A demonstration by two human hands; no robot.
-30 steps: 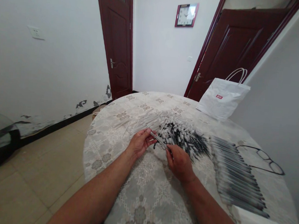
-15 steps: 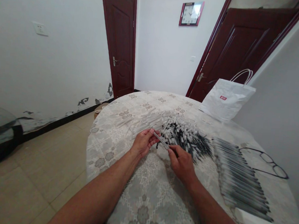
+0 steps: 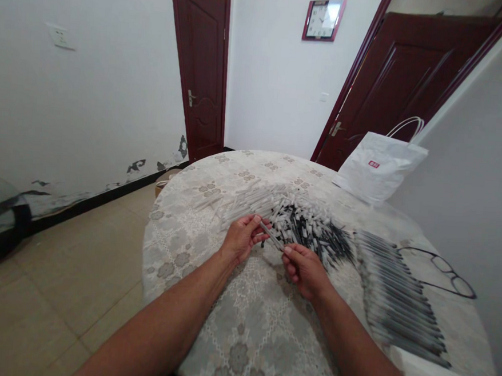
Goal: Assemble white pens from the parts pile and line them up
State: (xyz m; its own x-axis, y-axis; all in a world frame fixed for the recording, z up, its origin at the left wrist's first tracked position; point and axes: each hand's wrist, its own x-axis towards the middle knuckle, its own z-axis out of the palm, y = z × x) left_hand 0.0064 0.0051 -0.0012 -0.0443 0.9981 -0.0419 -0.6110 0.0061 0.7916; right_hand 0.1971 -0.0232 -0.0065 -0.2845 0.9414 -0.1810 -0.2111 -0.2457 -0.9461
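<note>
While both hands share it, a slim, translucent grey, plastic-looking tube (image 3: 272, 236) slants from ten to four o'clock above the round, floral-covered table (image 3: 242, 313). The left hand (image 3: 241, 239) pinches its upper end between thumb and forefinger, other fingers loosely spread; the right hand (image 3: 305, 266) closes thumb and forefinger on the lower end, remaining fingers curled in. Gripping both ends probably keeps so thin a piece steady. Just beyond, at eleven o'clock, lie loose pale tubes (image 3: 252, 201); at two to three, a heap of slender black-and-white pieces (image 3: 304, 226), likely kept close for easy reach. Toward four, a neat row of dark-ended, clear-looking rods (image 3: 406, 302) seems laid side by side for order, with black-framed eyeglasses (image 3: 451, 273) near its far end. Compared with half a second ago, the right hand is rolled slightly, exposing its curled fingers; the tube's slant is nearly unchanged.
</note>
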